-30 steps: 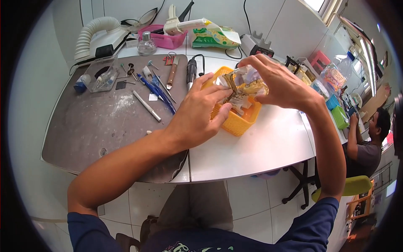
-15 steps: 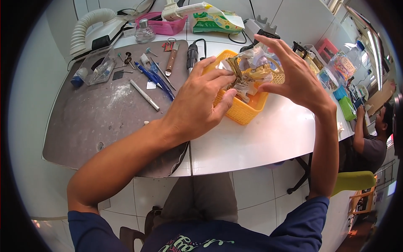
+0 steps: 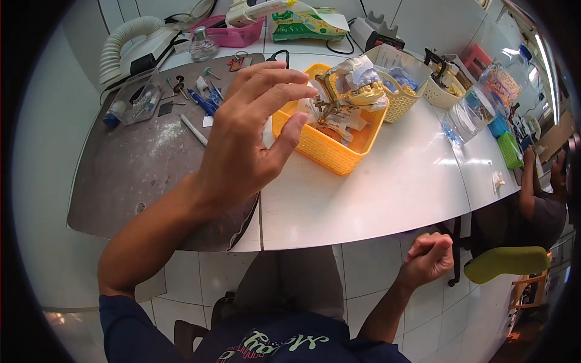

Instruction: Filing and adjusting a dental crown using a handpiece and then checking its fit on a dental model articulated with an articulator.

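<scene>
In the yellow plastic basket [image 3: 330, 154] lies a dental plaster cast [image 3: 368, 94] mounted on a brass-coloured articulator [image 3: 328, 109]. Printed paper slips [image 3: 339, 124] are beneath it. My left hand [image 3: 248, 121] hovers at the basket's left side, its fingers spread and thumb apart, with nothing between them. It hides part of the mat behind it. Off the table's front edge, low on the right, my right hand [image 3: 428, 259] is closed into a loose fist, and no object shows in it.
A grey mat [image 3: 115, 193] on the left bears hand tools, white powder and a clear box [image 3: 138, 97]. Behind stand a pink basket [image 3: 233, 36] and a green packet [image 3: 308, 25]. A water bottle [image 3: 481, 103] lies right; beyond it a co-worker [image 3: 541, 199] sits.
My right hand has left the cast and dropped back to the lower right, its fingers curling closed. The left hand has let go and drawn left. The cast now rests in the basket.
</scene>
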Demonstrator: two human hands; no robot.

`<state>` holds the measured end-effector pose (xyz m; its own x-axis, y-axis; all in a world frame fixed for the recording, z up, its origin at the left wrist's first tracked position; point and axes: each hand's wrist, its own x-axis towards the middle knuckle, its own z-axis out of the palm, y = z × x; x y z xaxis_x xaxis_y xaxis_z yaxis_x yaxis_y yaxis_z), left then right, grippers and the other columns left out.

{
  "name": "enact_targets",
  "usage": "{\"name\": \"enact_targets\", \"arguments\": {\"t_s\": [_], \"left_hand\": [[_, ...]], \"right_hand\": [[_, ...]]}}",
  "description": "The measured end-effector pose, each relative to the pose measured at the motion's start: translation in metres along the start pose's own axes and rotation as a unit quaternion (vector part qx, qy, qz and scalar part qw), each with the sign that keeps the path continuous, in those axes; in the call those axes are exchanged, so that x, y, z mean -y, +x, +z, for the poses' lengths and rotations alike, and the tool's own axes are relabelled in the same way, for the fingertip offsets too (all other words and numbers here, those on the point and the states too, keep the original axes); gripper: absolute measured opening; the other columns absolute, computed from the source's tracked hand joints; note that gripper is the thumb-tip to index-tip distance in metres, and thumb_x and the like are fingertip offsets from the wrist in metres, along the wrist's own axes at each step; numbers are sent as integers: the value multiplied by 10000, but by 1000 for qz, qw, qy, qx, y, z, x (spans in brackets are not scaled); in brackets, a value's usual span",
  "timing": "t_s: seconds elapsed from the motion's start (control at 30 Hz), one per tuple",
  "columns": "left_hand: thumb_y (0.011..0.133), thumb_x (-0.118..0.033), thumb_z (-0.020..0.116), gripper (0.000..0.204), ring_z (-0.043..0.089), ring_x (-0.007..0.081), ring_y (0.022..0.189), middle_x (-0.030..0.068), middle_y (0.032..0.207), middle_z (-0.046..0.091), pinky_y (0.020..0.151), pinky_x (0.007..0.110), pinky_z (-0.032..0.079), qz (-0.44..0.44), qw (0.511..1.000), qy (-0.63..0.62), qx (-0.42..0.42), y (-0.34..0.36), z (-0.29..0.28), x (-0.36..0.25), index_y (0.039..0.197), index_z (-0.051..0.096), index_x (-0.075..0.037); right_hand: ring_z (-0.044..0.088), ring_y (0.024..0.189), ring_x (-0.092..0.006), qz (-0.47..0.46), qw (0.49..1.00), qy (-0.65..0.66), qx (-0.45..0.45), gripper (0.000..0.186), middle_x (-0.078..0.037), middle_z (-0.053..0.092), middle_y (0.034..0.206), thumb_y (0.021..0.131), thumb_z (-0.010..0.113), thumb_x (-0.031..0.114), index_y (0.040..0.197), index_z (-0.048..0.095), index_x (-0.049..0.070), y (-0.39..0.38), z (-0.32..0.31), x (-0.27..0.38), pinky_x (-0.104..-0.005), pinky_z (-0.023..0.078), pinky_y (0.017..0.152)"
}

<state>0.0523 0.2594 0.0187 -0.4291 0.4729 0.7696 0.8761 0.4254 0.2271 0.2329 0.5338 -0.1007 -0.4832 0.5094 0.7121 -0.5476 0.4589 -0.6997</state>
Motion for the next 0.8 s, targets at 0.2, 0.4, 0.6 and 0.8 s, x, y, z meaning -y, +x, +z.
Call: {"name": "enact_targets", "arguments": {"t_s": [0.2,0.4,0.6,0.8], "left_hand": [[885,-105,505,310,522,272,1205,135,1244,586,1077,452,339,27,971,235,-27,-33,-103,-17,1172,602,-37],[960,-264,511,390,468,282,1268,143,1319,534,1077,404,341,-283,868,407,-39,-120,-207,79,1301,526,-75],[968,-462,432,559,462,312,1269,183,1351,498,1061,412,343,-548,739,393,-13,-246,-315,160,1339,479,-47],[948,-571,352,660,497,336,1232,212,1300,535,1027,402,372,-562,756,333,36,-239,-280,147,1336,490,-55]], "right_hand": [[612,639,-155,155,965,-116,-174,346,-164,599,1107,963,335,94,1294,387,8,-19,-31,-9,-270,486,676],[431,1250,-253,156,944,-44,-289,418,-125,391,1387,954,435,137,1347,329,44,9,-32,-20,-398,365,1004],[356,1299,-268,214,939,66,-259,707,-167,311,1436,921,576,303,1455,193,43,30,26,-26,-398,290,1074],[369,1295,-278,213,939,51,-265,719,-177,300,1443,921,551,347,1469,182,64,27,48,-25,-406,323,1055]]}}
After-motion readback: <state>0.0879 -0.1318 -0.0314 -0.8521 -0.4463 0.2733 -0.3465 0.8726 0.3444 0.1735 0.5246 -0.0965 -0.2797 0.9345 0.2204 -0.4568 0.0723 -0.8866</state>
